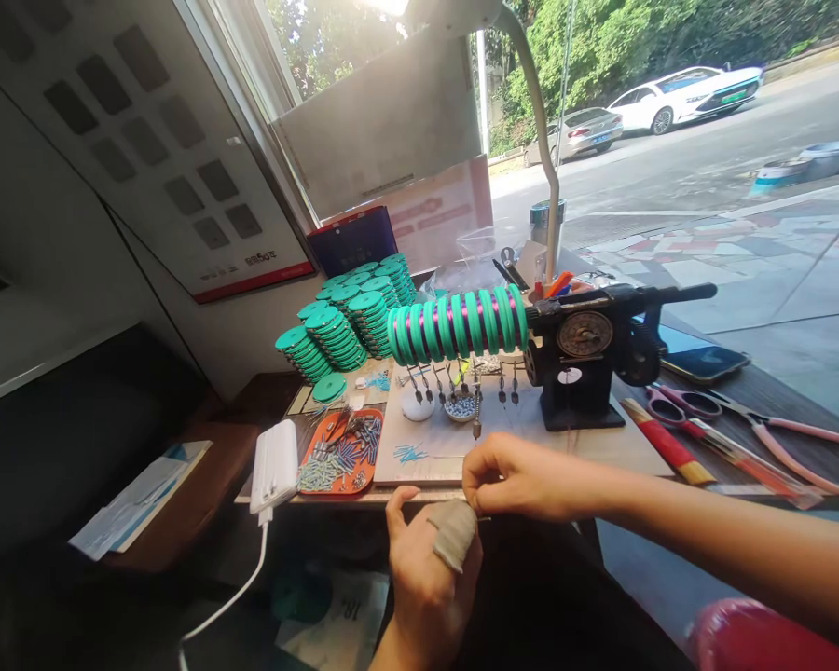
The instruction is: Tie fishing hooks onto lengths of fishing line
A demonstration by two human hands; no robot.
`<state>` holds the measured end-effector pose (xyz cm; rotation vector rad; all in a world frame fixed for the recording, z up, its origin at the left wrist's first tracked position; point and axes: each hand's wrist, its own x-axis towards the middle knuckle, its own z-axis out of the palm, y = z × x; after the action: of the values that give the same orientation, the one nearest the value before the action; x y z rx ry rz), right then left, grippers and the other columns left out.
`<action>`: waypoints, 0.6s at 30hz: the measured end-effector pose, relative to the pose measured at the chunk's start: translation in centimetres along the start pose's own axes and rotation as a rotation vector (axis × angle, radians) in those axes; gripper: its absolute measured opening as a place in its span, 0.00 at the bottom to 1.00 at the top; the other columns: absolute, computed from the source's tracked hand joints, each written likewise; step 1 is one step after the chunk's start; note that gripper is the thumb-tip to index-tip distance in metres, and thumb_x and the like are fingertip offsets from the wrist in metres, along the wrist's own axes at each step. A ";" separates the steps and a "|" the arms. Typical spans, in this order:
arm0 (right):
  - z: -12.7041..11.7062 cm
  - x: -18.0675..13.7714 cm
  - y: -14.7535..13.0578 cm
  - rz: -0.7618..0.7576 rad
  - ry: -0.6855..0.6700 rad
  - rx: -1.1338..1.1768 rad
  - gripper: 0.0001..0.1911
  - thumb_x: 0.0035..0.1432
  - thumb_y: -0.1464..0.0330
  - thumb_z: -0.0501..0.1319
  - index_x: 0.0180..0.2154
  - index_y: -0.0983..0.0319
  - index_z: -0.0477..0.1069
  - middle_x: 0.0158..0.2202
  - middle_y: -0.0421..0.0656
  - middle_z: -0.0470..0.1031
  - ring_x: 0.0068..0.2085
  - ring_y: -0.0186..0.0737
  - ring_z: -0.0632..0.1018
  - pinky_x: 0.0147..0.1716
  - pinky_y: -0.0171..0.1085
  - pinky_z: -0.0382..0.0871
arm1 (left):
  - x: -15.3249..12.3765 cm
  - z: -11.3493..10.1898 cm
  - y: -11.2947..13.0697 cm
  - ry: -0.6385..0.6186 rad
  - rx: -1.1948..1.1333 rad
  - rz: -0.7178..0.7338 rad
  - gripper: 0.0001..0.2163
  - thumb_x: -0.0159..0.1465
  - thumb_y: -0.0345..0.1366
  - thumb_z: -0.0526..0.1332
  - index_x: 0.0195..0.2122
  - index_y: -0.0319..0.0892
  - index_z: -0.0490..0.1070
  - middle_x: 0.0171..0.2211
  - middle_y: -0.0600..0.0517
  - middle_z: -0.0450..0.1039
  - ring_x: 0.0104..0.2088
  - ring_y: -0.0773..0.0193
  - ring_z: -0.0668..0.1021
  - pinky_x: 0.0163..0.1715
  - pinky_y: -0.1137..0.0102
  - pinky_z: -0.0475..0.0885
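Note:
My left hand (430, 582), with a beige wrap (454, 533) over its fingers, is curled in front of the board's near edge. Its thumb side points up. Against it, my right hand (507, 475) is closed in a pinch, fingertips meeting the left hand's fingers. A thin sliver pokes out beside the pinch; what the fingers hold is too small and hidden to name. Beyond the hands stands a black hand-cranked winder (580, 373). Its shaft carries a row of teal spools (458, 324) with purple thread between them. Several small metal weights (476, 424) hang below the spools.
Stacked teal spools (336, 335) stand at back left. An orange tray (342, 454) holds small tubes and metal bits, beside a white power bank (275, 466) with a cable. A bowl of beads (461, 406) sits under the weights. Scissors (678, 403), pliers (776, 429) and a phone (699, 354) lie right.

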<state>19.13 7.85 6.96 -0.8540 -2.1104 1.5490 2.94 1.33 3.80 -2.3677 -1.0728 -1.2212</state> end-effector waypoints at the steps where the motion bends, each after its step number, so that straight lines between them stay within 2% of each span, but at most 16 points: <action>1: 0.0 0.0 -0.1 0.007 -0.001 0.005 0.05 0.45 0.73 0.55 0.21 0.66 0.68 0.17 0.33 0.57 0.21 0.28 0.58 0.20 0.28 0.52 | -0.1 0.1 0.0 0.029 0.008 0.003 0.08 0.54 0.21 0.60 0.32 0.40 0.68 0.23 0.54 0.76 0.24 0.66 0.78 0.44 0.58 0.62; 3: -0.2 -0.1 -0.2 0.012 -0.006 0.016 0.05 0.45 0.72 0.56 0.22 0.67 0.68 0.17 0.33 0.57 0.21 0.27 0.58 0.19 0.28 0.51 | -0.2 0.2 0.0 0.049 0.009 -0.009 0.08 0.54 0.21 0.60 0.32 0.41 0.68 0.23 0.54 0.76 0.24 0.66 0.78 0.44 0.58 0.62; 6: -0.5 -0.2 -0.3 0.003 -0.016 0.027 0.06 0.47 0.70 0.57 0.24 0.67 0.70 0.19 0.34 0.60 0.23 0.28 0.60 0.21 0.28 0.53 | -0.1 -0.1 0.1 -0.039 -0.061 -0.127 0.09 0.54 0.23 0.59 0.33 0.43 0.68 0.23 0.56 0.76 0.23 0.66 0.77 0.44 0.58 0.63; 9: -0.7 -0.4 -0.3 -0.010 -0.027 0.031 0.08 0.50 0.69 0.58 0.26 0.68 0.71 0.20 0.35 0.63 0.24 0.29 0.62 0.23 0.29 0.55 | 0.2 -0.4 0.5 -0.150 -0.227 -0.434 0.05 0.57 0.28 0.57 0.31 0.44 0.71 0.25 0.54 0.76 0.27 0.62 0.77 0.41 0.61 0.67; 12: -0.8 -0.5 -0.2 -0.022 -0.032 0.023 0.09 0.51 0.68 0.58 0.26 0.68 0.71 0.21 0.36 0.66 0.24 0.29 0.64 0.23 0.29 0.56 | 0.4 -0.4 1.0 -0.189 -0.364 -0.688 0.06 0.58 0.33 0.57 0.29 0.42 0.73 0.29 0.49 0.76 0.33 0.59 0.76 0.35 0.65 0.70; 15: -0.8 -0.5 -0.2 -0.034 -0.027 0.011 0.08 0.51 0.69 0.58 0.26 0.68 0.71 0.22 0.37 0.67 0.26 0.30 0.65 0.25 0.29 0.58 | 0.5 -0.4 1.2 -0.186 -0.434 -0.763 0.06 0.57 0.34 0.58 0.31 0.40 0.74 0.30 0.47 0.75 0.34 0.57 0.75 0.33 0.66 0.70; 18: -0.8 -0.5 -0.1 -0.042 -0.032 -0.001 0.08 0.52 0.69 0.58 0.27 0.68 0.71 0.23 0.37 0.68 0.26 0.30 0.66 0.26 0.29 0.59 | 0.7 -0.3 1.3 -0.192 -0.509 -0.824 0.07 0.57 0.35 0.58 0.30 0.40 0.74 0.29 0.48 0.74 0.31 0.59 0.75 0.32 0.68 0.70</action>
<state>20.00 8.11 7.32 -0.7852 -2.1376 1.5505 3.88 0.60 4.64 -2.4951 -2.1609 -1.7002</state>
